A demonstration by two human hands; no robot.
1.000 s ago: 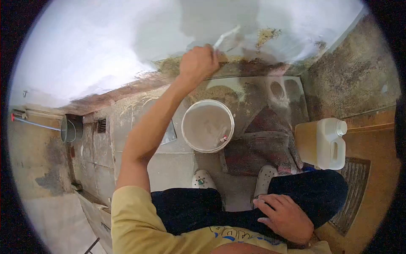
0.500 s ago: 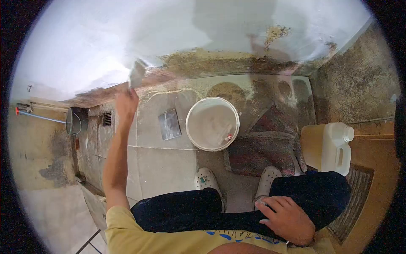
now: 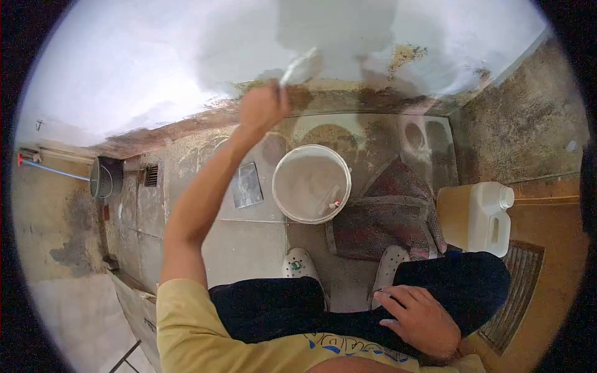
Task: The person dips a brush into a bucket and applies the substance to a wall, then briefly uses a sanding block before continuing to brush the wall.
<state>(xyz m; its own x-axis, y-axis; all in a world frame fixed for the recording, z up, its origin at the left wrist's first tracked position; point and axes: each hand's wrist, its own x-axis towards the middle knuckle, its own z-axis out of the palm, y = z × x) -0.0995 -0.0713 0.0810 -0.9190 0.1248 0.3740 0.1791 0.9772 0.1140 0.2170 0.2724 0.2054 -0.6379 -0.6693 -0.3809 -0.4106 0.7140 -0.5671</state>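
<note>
Left hand (image 3: 262, 112) gripping blurred pale tool (image 3: 298, 66) near wall (image 3: 143, 68). Right hand (image 3: 426, 323) open on leg (image 3: 463, 280). Bucket (image 3: 278, 202) on floor (image 3: 245, 248).

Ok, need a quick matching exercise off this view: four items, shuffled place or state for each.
1. left hand
2. right hand
3. white bucket
4. jug

A. stands just right of the crumpled cloth
B. rests on the dark trousers
C. stands between the flat grey square and the cloth
D. grips a pale tool, blurred, in front of the whitish wall

Pairs: 1-D, 2-B, 3-C, 4-A
</note>
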